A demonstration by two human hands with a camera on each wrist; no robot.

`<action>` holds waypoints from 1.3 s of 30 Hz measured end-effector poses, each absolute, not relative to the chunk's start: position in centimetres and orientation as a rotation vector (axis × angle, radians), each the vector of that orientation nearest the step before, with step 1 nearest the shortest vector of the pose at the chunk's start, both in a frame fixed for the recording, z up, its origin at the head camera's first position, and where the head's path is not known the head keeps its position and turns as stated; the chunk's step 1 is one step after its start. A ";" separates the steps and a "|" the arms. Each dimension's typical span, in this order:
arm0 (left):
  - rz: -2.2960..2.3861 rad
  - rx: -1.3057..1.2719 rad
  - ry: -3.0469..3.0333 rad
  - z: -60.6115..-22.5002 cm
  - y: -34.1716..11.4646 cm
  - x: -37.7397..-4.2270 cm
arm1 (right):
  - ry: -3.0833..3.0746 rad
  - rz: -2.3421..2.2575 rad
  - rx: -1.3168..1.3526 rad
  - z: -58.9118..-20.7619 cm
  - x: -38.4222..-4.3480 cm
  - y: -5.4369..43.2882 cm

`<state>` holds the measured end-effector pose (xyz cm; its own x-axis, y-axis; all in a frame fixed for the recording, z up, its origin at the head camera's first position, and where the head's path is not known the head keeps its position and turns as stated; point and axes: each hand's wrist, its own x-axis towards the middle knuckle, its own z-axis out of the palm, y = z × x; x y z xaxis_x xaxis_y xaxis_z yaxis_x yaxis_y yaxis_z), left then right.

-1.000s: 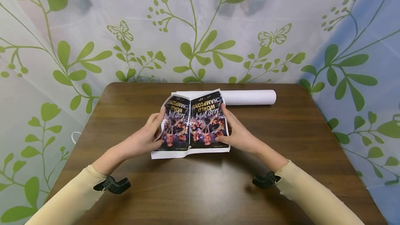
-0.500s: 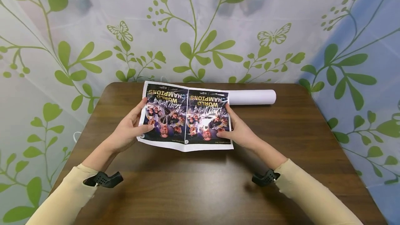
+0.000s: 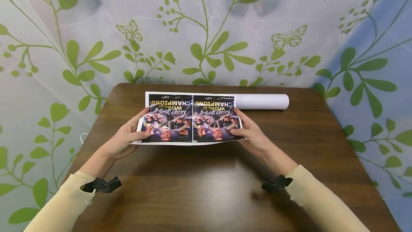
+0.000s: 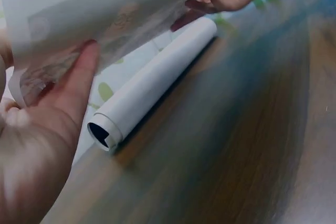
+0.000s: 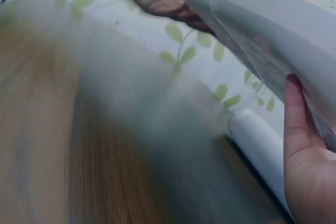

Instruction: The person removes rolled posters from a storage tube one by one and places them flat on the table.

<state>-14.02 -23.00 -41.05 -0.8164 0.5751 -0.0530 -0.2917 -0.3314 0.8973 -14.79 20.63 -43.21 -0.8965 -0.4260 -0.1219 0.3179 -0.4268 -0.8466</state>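
Both hands hold a printed paper sheet above the table, with two like pictures side by side and "WORLD CHAMPIONS" lettering upside down in the head view. My left hand grips its left edge, thumb on the printed face and fingers behind. At the opposite edge, my right hand pinches the paper the same way. A crease runs down the middle between the pictures. Seen from beneath in the left wrist view, the sheet's pale back rests against the fingers. The near edge bows slightly toward the right hand.
Behind the sheet a white paper roll lies along the table's far edge; its hollow end shows in the left wrist view. Brown wood table stretches beneath. A leaf-patterned curtain hangs beyond it.
My left hand has swung the sheet's left half outward, unfolding the creased paper to nearly flat. The sheet then tilted flatter. My right hand keeps its hold, and the roll stays put.
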 end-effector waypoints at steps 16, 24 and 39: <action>2.412 0.399 0.914 -41.7 -22.8 -13.1 | 0.950 -2.528 -0.128 -42.5 -14.5 19.9; 2.073 0.384 1.554 -42.3 -23.8 -13.1 | 1.026 -2.483 -0.195 -42.7 -14.5 20.3; 0.544 0.514 2.860 -43.4 -28.3 -13.1 | 1.875 -1.862 -0.291 -45.3 -14.1 16.1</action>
<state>-13.12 -28.28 -43.44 -0.9228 0.3675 -0.1152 0.2996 0.8729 0.3851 -14.06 16.06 -45.31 -0.8627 -0.4712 -0.1835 0.1802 0.0525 -0.9822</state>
